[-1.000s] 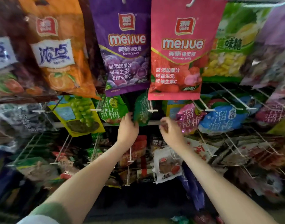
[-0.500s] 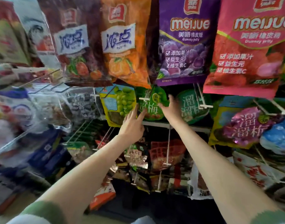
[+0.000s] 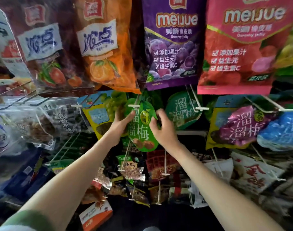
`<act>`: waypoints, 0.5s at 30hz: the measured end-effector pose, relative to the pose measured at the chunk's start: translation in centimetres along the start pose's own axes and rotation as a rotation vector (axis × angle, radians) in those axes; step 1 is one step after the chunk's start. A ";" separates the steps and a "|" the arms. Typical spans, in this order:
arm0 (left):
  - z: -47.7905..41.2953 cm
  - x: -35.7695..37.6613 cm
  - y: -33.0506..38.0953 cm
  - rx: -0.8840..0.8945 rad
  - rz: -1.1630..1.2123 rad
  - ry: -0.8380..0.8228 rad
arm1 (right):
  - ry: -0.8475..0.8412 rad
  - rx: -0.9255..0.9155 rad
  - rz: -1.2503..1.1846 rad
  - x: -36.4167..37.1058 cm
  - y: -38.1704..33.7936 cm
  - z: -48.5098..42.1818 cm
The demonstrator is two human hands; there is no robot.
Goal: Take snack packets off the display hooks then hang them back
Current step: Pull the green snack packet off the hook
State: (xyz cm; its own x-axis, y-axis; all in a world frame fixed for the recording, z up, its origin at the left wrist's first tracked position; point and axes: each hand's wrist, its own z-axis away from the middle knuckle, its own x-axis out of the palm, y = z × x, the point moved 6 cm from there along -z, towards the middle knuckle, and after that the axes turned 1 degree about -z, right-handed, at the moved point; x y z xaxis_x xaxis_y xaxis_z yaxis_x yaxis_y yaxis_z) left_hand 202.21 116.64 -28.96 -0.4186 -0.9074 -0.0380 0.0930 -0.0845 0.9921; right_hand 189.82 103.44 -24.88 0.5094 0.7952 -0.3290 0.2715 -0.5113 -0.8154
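The green packet (image 3: 141, 132) is gripped at its side edges by the left hand (image 3: 121, 122) and the right hand (image 3: 162, 130), fingers curled.

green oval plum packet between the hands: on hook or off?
Apparently on: white hook tip crosses green oval packet near its top; left hand and right hand hold its sides. Hang hole hidden.

We lose part of the left hand (image 3: 120, 122) behind the green packet (image 3: 141, 130); the right hand (image 3: 161, 129) is blurred, the purple bag (image 3: 173, 47) cropped above.
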 end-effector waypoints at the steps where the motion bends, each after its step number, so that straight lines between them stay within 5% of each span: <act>1: -0.2 -0.3 -0.1 -0.009 0.030 -0.009 | -0.017 -0.022 -0.019 0.3 0.2 0.3; 6: 0.1 -1.5 0.1 0.049 0.114 -0.031 | -0.054 0.066 -0.221 0.4 2.9 0.1; 9: 0.6 -2.1 0.3 0.075 0.187 -0.014 | 0.093 0.085 -0.455 -1.6 3.9 -0.8; 11: 0.8 -2.3 0.3 0.081 0.183 -0.029 | 0.175 0.152 -0.456 -2.5 4.9 -1.8; 15: 1.5 -2.8 0.8 0.075 0.157 -0.091 | 0.012 0.332 -0.320 -1.4 6.4 -3.8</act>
State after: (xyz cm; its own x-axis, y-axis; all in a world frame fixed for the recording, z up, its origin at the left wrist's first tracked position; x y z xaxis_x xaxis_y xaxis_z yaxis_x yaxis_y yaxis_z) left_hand 202.11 119.76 -27.86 -0.4845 -0.8657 0.1258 0.0975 0.0895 0.9912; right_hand 193.98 97.80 -27.79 0.4526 0.8912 -0.0314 0.1414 -0.1065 -0.9842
